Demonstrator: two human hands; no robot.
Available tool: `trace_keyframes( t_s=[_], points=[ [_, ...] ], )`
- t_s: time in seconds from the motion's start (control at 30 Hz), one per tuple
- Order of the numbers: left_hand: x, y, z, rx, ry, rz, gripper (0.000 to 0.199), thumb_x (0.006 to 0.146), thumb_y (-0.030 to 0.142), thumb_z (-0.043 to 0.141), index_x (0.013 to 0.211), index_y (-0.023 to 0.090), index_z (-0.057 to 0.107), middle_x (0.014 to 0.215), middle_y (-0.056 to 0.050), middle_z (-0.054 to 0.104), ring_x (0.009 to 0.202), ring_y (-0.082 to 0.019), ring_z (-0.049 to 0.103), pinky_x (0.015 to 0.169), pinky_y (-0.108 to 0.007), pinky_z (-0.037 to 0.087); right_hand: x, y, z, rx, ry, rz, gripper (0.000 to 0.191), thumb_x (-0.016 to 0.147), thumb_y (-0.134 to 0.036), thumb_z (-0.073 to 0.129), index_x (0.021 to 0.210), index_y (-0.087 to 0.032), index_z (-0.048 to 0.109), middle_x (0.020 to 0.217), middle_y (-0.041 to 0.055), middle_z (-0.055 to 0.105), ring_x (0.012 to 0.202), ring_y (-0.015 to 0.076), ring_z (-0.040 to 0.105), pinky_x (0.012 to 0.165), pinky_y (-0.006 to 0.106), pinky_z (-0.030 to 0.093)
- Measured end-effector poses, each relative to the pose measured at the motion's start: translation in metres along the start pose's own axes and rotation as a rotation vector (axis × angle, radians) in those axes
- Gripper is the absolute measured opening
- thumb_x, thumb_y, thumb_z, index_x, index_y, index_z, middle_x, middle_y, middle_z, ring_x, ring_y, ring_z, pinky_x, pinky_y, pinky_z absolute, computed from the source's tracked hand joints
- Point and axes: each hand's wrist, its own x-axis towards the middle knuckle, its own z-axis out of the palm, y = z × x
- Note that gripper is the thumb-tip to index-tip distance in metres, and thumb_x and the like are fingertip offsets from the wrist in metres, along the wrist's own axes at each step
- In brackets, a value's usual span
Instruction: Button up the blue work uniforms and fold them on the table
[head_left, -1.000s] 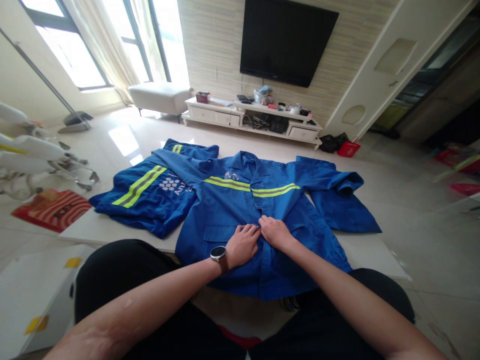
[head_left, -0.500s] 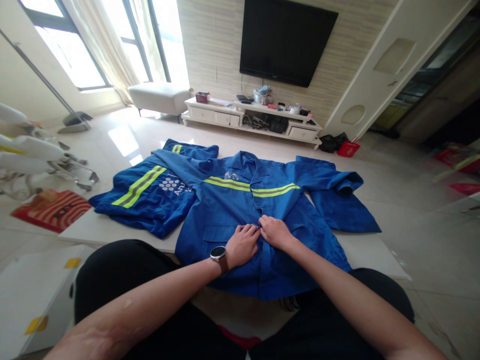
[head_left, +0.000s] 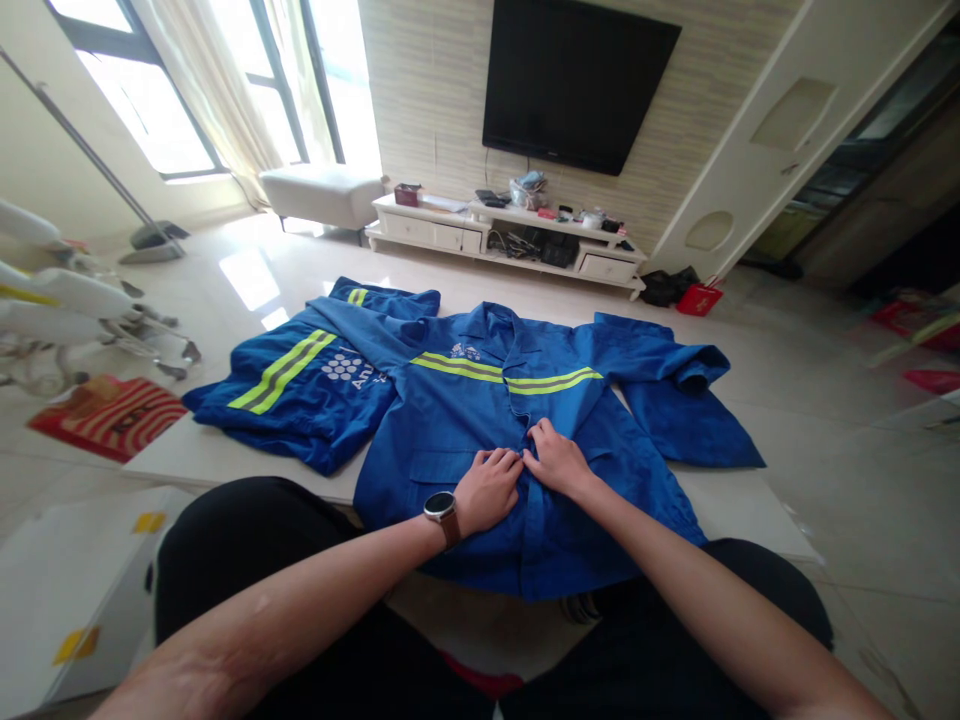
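Note:
A blue work jacket (head_left: 457,420) with yellow-and-grey reflective stripes lies front up across a low white table (head_left: 731,500), its collar pointing away from me. My left hand (head_left: 491,490), with a watch (head_left: 440,505) on the wrist, has its fingers curled on the jacket's front placket. Close against it, my right hand (head_left: 556,460) pinches the placket edge from the other side. The fingertips nearly meet at the front opening and cover whatever small part is between them. Another blue garment (head_left: 300,400) with a reflective stripe and white print is folded at the left.
More blue cloth (head_left: 697,420) lies under the jacket's right-hand sleeve. A striped red bag (head_left: 105,415) is on the floor at left, near a broom and dustpan (head_left: 154,240). Beyond the table stand a white TV cabinet (head_left: 427,230) and a grey bench (head_left: 322,195).
My right hand's fingers have lifted and shifted slightly at the placket. The left hand keeps its place on the jacket, and the view has moved a little.

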Motion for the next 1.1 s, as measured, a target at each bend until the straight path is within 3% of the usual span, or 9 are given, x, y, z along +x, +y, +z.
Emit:
trace_keyframes(
  t_s=[0.2,0.37,0.47,0.63,0.77,0.9,1.0,1.1],
  points=[
    [0.000,0.000,-0.001,-0.007,0.001,0.002,0.034,0.095,0.024,0.049,0.128,0.021,0.054,0.129,-0.011,0.059,0.120,-0.028,0.049,0.100,-0.044,0.040,0.009,0.016,0.001,0.125,0.085,0.059,0.017,0.090,-0.015,0.048,0.100,-0.021,0.061,0.108,0.0041,0.066,0.095,0.0181,0.064,0.076,0.026,0.042],
    [0.000,0.000,-0.002,-0.011,0.004,0.007,0.037,0.094,0.025,0.049,0.130,0.020,0.053,0.130,-0.011,0.059,0.120,-0.028,0.049,0.099,-0.044,0.040,0.008,0.018,-0.005,0.110,0.149,0.099,0.018,0.085,-0.014,0.048,0.092,-0.023,0.062,0.099,0.0020,0.068,0.085,0.0177,0.063,0.069,0.027,0.039],
    [0.000,0.000,-0.003,-0.011,-0.002,0.009,0.037,0.094,0.025,0.049,0.131,0.021,0.053,0.130,-0.011,0.058,0.121,-0.028,0.049,0.099,-0.044,0.039,0.006,0.016,-0.007,0.072,0.146,0.097,0.020,0.084,-0.015,0.049,0.095,-0.025,0.063,0.099,0.0024,0.069,0.087,0.0191,0.063,0.067,0.028,0.039],
    [0.000,0.000,-0.002,0.001,-0.013,0.011,0.035,0.095,0.025,0.049,0.129,0.020,0.053,0.129,-0.011,0.059,0.119,-0.027,0.049,0.100,-0.044,0.040,0.008,0.016,-0.006,0.080,0.075,0.095,0.036,0.082,-0.015,0.051,0.114,-0.025,0.065,0.114,0.0041,0.070,0.106,0.0223,0.064,0.076,0.029,0.043],
    [0.001,-0.002,-0.003,-0.024,-0.004,0.010,0.031,0.092,0.025,0.051,0.123,0.021,0.057,0.124,-0.010,0.061,0.114,-0.027,0.053,0.097,-0.044,0.041,0.010,0.020,-0.003,0.118,0.060,0.147,0.040,0.078,-0.015,0.054,0.117,-0.023,0.063,0.117,0.0055,0.072,0.105,0.0243,0.066,0.077,0.030,0.043],
    [0.022,-0.020,-0.010,-0.180,-0.046,-0.039,0.020,0.089,0.023,0.053,0.105,0.024,0.065,0.109,-0.006,0.066,0.104,-0.024,0.059,0.090,-0.038,0.044,0.012,0.023,-0.001,0.132,0.068,0.191,0.035,0.084,-0.020,0.055,0.118,-0.023,0.061,0.108,0.0063,0.074,0.096,0.0237,0.067,0.073,0.029,0.042],
    [0.055,-0.046,-0.014,-0.306,-0.033,-0.244,0.016,0.088,0.021,0.054,0.095,0.025,0.068,0.107,-0.003,0.069,0.102,-0.021,0.063,0.091,-0.034,0.044,0.016,0.023,-0.003,0.146,0.112,0.159,0.022,0.093,-0.030,0.052,0.112,-0.026,0.063,0.108,0.0046,0.071,0.092,0.0209,0.066,0.069,0.027,0.040],
    [0.089,-0.071,-0.012,-0.309,0.003,-0.402,0.015,0.086,0.020,0.055,0.093,0.022,0.068,0.108,-0.005,0.070,0.106,-0.024,0.063,0.094,-0.039,0.044,0.027,0.020,-0.004,0.146,0.164,0.105,0.018,0.096,-0.035,0.053,0.105,-0.026,0.065,0.107,0.0045,0.068,0.094,0.0200,0.064,0.068,0.026,0.039]
  ],
)
